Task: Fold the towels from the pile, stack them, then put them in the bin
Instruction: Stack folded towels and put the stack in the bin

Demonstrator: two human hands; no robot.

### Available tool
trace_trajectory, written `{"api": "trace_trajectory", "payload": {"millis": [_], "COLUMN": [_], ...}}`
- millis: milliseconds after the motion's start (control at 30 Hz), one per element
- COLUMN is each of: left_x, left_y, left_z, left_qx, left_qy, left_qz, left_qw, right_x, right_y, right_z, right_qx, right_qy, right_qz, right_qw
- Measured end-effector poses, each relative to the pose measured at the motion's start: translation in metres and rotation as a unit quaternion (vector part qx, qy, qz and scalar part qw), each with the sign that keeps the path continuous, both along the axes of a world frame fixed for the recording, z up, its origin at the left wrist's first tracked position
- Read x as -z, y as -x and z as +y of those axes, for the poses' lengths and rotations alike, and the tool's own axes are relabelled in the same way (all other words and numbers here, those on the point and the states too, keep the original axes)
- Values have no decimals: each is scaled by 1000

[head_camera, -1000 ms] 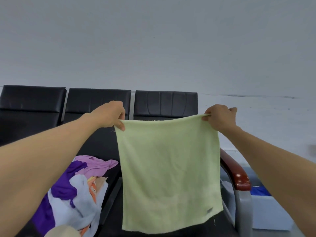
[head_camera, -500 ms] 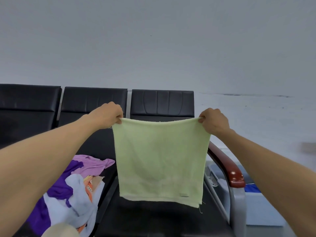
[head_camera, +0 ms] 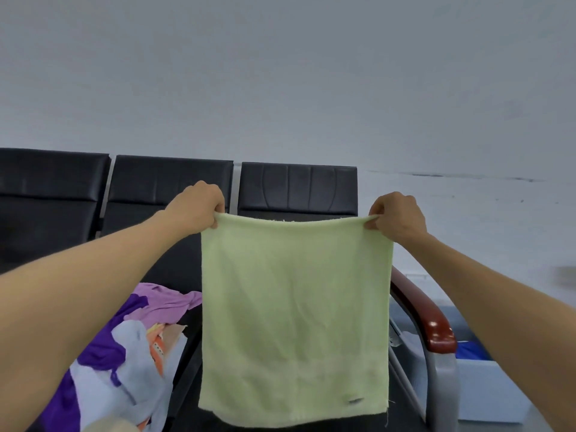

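Observation:
A pale green towel (head_camera: pixel 294 313) hangs flat in the air over the right-hand black seat. My left hand (head_camera: pixel 194 207) pinches its top left corner and my right hand (head_camera: pixel 397 215) pinches its top right corner, stretching the top edge taut. A pile of towels (head_camera: pixel 124 350) in purple, lilac, light blue and orange lies on the middle seat at lower left. The bin (head_camera: pixel 489 388), a white-grey box with something blue inside, stands on the floor at lower right, past the armrest.
A row of black padded seats (head_camera: pixel 171 179) runs along a grey wall. A red-brown armrest (head_camera: pixel 427 319) on a grey metal frame ends the row on the right, between the seat and the bin.
The towel's lower half swung up short half a second ago and has dropped back to hang at full length. Both hands stayed high at its top corners.

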State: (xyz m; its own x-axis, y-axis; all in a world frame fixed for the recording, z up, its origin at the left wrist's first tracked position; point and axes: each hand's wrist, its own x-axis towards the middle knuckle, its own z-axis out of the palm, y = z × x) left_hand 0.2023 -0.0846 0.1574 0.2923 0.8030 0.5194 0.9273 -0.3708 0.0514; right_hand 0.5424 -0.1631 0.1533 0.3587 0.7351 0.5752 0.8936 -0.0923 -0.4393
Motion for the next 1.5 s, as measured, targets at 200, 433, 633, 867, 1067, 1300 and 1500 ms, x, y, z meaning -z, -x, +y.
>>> {"api": "trace_trajectory", "payload": {"millis": [200, 433, 633, 867, 1067, 1300, 1500], "left_x": [54, 160, 238, 300, 304, 297, 300], "left_y": [-16, -34, -32, -17, -5, -1, 0], "left_z": [53, 104, 110, 82, 80, 67, 63], "left_qx": [-34, 27, 35, 57, 97, 118, 99], "left_qy": [33, 230, 208, 233, 274, 302, 369], "left_qz": [-5, -398, -401, -225, -142, -113, -65], "left_qw": [999, 888, 892, 944, 946, 939, 922], "right_x": [49, 147, 208, 264, 271, 267, 271], "right_y": [-19, -35, -38, -41, -50, -56, -58], "right_z": [51, 99, 108, 81, 65, 47, 41], "right_qx": [10, 28, -29, -78, -106, -157, -196], "right_qy": [24, 90, 91, 164, 258, 331, 402], "right_qz": [8, -9, 62, 46, 0, -22, -28], "right_qw": [1000, 995, 994, 982, 960, 930, 894]}}
